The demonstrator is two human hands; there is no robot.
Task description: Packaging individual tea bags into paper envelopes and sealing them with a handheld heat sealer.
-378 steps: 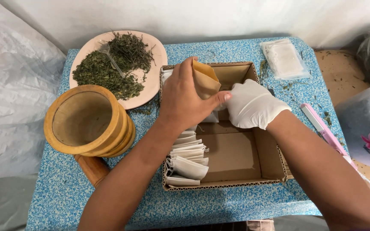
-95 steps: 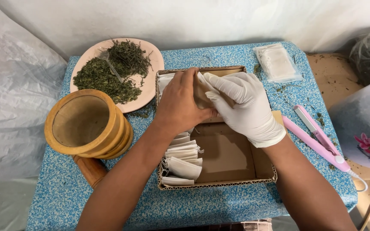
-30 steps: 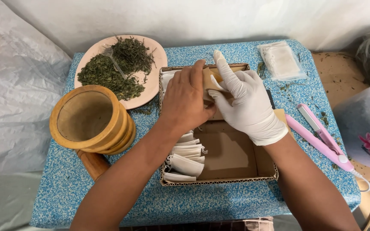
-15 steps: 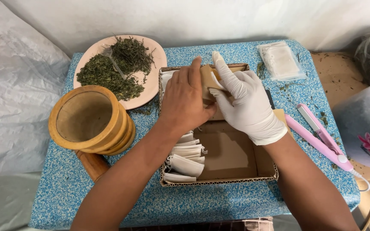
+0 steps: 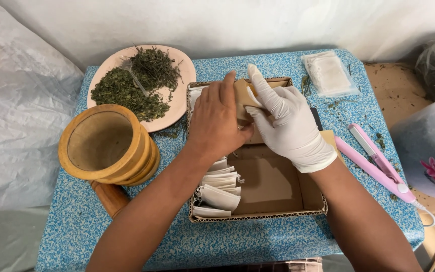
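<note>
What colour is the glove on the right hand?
White glove, best seen in the head view.

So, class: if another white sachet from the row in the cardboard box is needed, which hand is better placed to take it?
Probably the left hand. Its wrist lies directly above the white sachets along the left wall of the cardboard box. The gloved right hand is further off, and its fingers wrap the small brown packet.

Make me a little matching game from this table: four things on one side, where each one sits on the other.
Things:
1. wooden mortar
2. pink plate of dried herbs
3. pink sealer tool
4. white filled sachets

Places:
A. right of the cardboard box
B. far left corner
C. inside the box, left side
D. near left, beside the box

Pairs: 1-D, 2-B, 3-A, 4-C
</note>
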